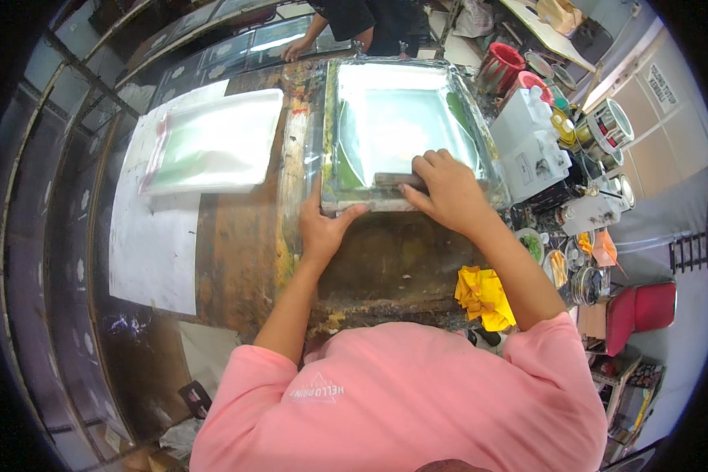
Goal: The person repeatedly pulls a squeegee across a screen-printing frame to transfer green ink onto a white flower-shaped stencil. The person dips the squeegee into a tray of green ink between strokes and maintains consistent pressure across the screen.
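Gripping a squeegee [401, 181], the right hand [448, 193] is closed over its handle at the near end of the screen frame [405, 126]. The left hand [326, 224] lies spread and flat, thumb against the frame's near rail, holding nothing.

The frame sits in the middle of the paint-stained surface [244, 259], its mesh pale and bright with green ink along the left and near edges. Left of it lies a stack of clear plastic bags [212, 141] with a green tint, resting on a white sheet [153, 252] that runs down the surface's left part. A crumpled yellow rag [484, 297] lies at the near right edge, just beside the right forearm.

To the right of the frame stands a white boxy jug [531, 145] with a small pale label on its side. Behind it are a red bucket [499, 67] and a red-rimmed tub [533, 81]; what is in them I cannot tell. Further right are open round tins [610, 126], and nearer, small dishes [533, 244] with green and orange ink. A pale rectangular sign [662, 85] hangs on the wall at far right.

Another person's hand [295, 51] rests on the far side.
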A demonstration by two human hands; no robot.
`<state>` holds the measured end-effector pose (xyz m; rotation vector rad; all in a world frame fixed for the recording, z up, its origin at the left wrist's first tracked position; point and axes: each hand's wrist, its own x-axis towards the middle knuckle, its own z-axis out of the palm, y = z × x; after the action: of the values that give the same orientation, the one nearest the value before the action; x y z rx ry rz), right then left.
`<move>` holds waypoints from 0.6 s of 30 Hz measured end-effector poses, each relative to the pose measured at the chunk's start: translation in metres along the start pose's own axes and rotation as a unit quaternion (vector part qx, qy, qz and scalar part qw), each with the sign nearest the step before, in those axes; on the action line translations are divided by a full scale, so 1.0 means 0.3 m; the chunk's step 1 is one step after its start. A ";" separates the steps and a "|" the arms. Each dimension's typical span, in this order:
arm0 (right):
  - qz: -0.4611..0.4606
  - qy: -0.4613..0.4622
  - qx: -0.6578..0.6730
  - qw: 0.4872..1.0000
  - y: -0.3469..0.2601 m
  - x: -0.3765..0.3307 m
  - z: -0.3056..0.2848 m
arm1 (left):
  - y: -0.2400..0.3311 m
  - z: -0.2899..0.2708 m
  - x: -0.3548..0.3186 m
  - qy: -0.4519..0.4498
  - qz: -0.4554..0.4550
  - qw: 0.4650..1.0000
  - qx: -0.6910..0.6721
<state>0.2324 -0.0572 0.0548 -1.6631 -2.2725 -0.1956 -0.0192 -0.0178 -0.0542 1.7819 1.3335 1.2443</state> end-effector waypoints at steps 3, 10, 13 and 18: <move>-0.001 0.106 -0.070 0.992 -0.012 0.066 -0.093 | 0.123 0.004 0.078 0.030 -0.027 0.980 -0.193; -0.030 0.252 -0.093 0.963 0.109 0.354 -0.223 | 0.068 -0.016 0.160 0.036 0.107 0.982 0.154; -0.029 0.252 -0.070 0.965 0.131 0.420 -0.287 | -0.068 0.016 0.057 -0.005 0.050 0.920 0.389; -0.017 0.247 -0.030 0.968 0.145 0.486 -0.346 | -0.135 0.047 0.017 -0.033 0.036 0.948 0.315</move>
<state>0.2516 0.0575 0.1975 -1.4051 -1.9290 -0.6180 -0.0219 0.0016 -0.0926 2.2906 1.7723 0.8230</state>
